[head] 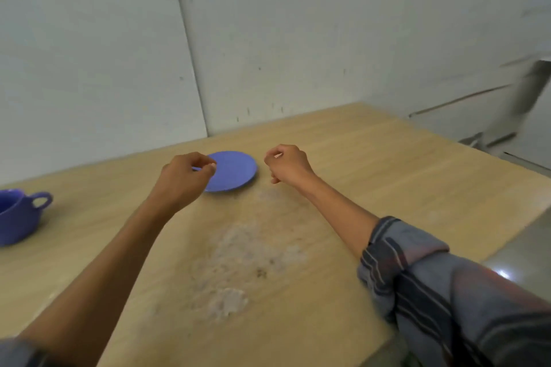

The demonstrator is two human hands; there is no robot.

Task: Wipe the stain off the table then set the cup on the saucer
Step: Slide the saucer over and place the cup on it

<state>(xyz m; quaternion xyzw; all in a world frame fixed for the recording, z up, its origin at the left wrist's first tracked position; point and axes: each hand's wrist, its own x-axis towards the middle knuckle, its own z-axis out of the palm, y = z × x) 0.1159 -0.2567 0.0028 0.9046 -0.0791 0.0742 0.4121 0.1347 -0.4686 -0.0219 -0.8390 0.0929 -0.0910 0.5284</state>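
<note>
A blue saucer (pixel 234 170) lies on the wooden table (pixel 387 164) toward the far side. My left hand (pixel 185 177) hovers at the saucer's left edge with its fingers curled and nothing in them. To the right of the saucer, my right hand (pixel 286 164) is held the same way, loosely closed and empty. A blue cup (pixel 18 216) with its handle pointing right stands at the far left, partly cut by the frame edge. A pale, whitish stain (pixel 238 259) with darker specks spreads over the table between my forearms. No cloth is in view.
Grey-white wall panels (pixel 119 53) rise behind the table's far edge. The table's right edge (pixel 512 226) drops to a grey floor. A blurred grey stand or leg (pixel 518 104) is at the far right.
</note>
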